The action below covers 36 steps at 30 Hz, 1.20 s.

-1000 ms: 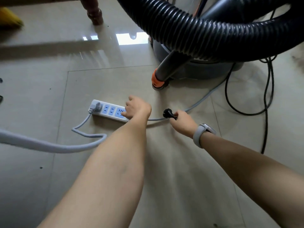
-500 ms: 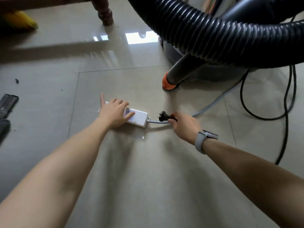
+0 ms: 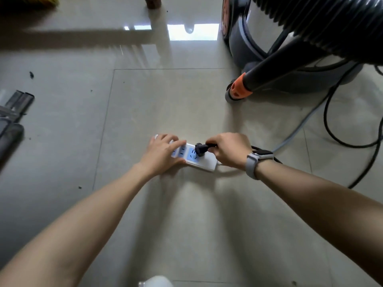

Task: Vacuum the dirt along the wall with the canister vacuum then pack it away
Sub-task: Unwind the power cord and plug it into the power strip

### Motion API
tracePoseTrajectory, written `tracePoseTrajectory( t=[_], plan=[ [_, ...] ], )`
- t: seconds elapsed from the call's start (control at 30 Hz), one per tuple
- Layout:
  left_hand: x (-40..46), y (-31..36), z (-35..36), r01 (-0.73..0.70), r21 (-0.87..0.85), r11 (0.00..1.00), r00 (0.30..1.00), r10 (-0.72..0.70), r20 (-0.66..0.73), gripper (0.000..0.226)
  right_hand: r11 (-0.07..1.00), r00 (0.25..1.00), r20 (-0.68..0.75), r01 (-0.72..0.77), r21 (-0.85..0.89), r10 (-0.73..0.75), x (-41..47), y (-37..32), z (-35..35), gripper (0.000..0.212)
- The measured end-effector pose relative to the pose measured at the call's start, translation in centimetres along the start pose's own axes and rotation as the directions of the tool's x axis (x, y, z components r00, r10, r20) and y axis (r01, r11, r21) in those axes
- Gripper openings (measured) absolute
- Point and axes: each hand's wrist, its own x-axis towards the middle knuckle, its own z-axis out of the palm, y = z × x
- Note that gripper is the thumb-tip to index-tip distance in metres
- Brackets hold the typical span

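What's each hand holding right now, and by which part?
Right hand pinches the black plug by its cord end. Left hand holds nothing, pressing flat on the power strip.

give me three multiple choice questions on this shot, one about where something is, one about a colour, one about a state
1. Where is the vacuum relative to the power strip?
A. upper right of it
B. lower left of it
C. standing on it

2. What colour is the collar at the end of the black tube?
A. green
B. orange
C. white

3. What is the right hand doing?
A. lying flat on the floor
B. pinching the black plug at the strip
C. holding the hose

Answers:
1. A, the canister stands at the top right of the frame, on the floor beyond the strip.
2. B, the band near the tube's tip is bright orange.
3. B, its fingers curl round the plug over a blue socket while the left hand presses the strip down.
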Motion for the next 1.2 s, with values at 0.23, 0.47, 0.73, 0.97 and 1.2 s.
tracePoseTrajectory(
  t=[0.23,0.47,0.73,0.97,1.2],
  plan=[
    [-0.2,1.0,0.8,0.008,-0.002,1.0,1.0,-0.008,-0.023,0.056,0.99,1.0,0.006,-0.008,-0.14,0.009,-0.5,1.0,-1.2,0.02],
    [-0.3,1.2,0.8,0.027,-0.012,1.0,0.999,-0.027,-0.031,0.057,0.938,0.993,0.084,0.106,-0.329,-0.082,-0.3,-2.2,-1.3,0.016],
    [-0.5,1.1,1.0,0.022,-0.06,0.998,0.997,-0.027,-0.079,0.055,0.933,0.992,0.092,0.113,-0.343,-0.086,-0.2,-2.7,-1.5,0.015],
    [-0.5,1.1,1.3,-0.004,-0.098,0.995,0.99,-0.01,-0.144,0.052,0.976,0.997,0.08,-0.002,-0.22,0.021,0.0,-1.7,-1.5,0.019],
    [-0.5,1.1,1.2,-0.039,-0.114,0.993,0.983,0.018,-0.182,0.051,0.98,0.993,0.108,-0.029,-0.196,0.051,0.0,-1.1,-1.8,0.02]
  ],
)
